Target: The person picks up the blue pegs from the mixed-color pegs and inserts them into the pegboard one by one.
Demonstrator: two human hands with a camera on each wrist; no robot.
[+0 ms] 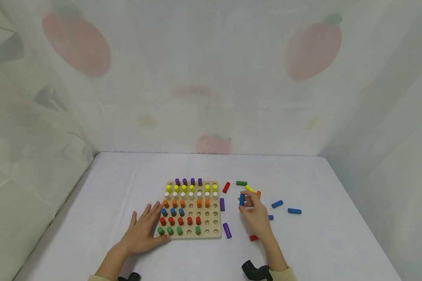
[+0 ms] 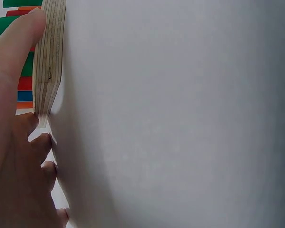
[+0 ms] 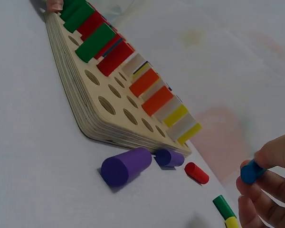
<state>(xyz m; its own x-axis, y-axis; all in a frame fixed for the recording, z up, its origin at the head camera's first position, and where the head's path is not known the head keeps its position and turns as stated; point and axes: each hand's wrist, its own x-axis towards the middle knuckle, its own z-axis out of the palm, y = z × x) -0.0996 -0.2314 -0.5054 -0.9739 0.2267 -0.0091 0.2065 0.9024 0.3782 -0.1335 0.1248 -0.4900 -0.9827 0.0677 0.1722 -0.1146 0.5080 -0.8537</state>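
Note:
A blue peg (image 1: pixel 242 200) is pinched between the thumb and fingers of my right hand (image 1: pixel 256 218), to the right of the pegboard. In the right wrist view the same blue peg (image 3: pixel 251 172) shows its round end. My left hand (image 1: pixel 142 232) lies with fingers spread along the left edge of the wooden pegboard (image 1: pixel 213 236), its thumb at the front left corner. Rows of purple, yellow, white, orange, blue, red and green pegs stand in the board, with several holes bare toward the right. In the left wrist view the thumb (image 2: pixel 26 35) touches the board's side.
Loose pegs lie right of the board: two purple pegs (image 1: pixel 227 230) close to it, a red peg (image 1: pixel 226 187), a green peg (image 1: pixel 241 183), a yellow peg (image 1: pixel 250 188), an orange peg (image 1: pixel 258 194) and blue pegs (image 1: pixel 294 211). Another red peg (image 1: pixel 254 238) lies near the right wrist.

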